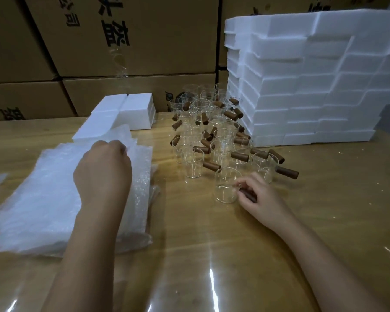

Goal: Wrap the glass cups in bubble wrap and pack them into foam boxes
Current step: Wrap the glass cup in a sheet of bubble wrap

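Glass, clear and thin-walled, makes up the small cup [225, 188] that stands upright on the glossy wooden table [212, 255], near its middle. The right hand [260, 198] grips the cup's short brown wooden handle [249, 195], with fingers and thumb curled round it. Just behind stands a dense cluster of matching glass cups [212, 136], their handles pointing every way.

To the left lies a flat stack of clear bubble wrap [38, 199]. The left hand [104, 172] reaches over it, fingers curled, and pinches the top bubble wrap sheet [124, 137] at its far edge, which is lifted off the pile.

A tall stack of white foam boxes [302, 91] rises at the right, touching the cluster of cups. A lower group of white foam boxes [128, 111] sits behind the bubble wrap. Brown cardboard cartons [155, 37] with black print line the back.
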### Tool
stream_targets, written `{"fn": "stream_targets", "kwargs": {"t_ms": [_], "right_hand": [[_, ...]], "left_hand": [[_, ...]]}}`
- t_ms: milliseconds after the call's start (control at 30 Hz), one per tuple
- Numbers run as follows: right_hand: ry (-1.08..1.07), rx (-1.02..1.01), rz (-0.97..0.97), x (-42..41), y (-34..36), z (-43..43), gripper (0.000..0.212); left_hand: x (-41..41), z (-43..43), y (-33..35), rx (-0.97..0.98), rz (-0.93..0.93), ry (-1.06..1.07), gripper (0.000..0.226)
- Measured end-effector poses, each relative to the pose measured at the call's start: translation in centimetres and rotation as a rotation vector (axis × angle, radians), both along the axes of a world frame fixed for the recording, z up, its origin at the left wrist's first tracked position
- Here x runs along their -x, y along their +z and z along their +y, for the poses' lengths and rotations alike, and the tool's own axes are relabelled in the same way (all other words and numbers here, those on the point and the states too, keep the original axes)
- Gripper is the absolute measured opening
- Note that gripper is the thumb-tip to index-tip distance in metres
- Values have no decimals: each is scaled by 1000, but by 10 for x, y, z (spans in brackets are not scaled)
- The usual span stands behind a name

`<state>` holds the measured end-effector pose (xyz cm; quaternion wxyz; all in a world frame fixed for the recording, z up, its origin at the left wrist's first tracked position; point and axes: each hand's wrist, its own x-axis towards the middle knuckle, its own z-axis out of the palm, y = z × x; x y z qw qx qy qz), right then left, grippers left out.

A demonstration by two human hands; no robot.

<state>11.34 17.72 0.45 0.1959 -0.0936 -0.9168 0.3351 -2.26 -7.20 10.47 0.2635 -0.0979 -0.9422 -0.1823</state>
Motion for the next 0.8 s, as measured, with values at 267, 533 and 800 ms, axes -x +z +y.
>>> {"fn": "stream_targets", "kwargs": {"t_ms": [267, 533, 800], "right_hand": [[-265, 94, 323, 11, 33, -17, 20], [154, 1186, -99, 40, 91, -12, 72], [-30, 1079, -164, 51, 80, -18, 38]], "left_hand": [[-34, 20, 33, -150, 278, -690, 11], [-33, 43, 10, 44, 183, -962, 17], [-30, 51, -2, 157, 110, -1039, 17]]}}
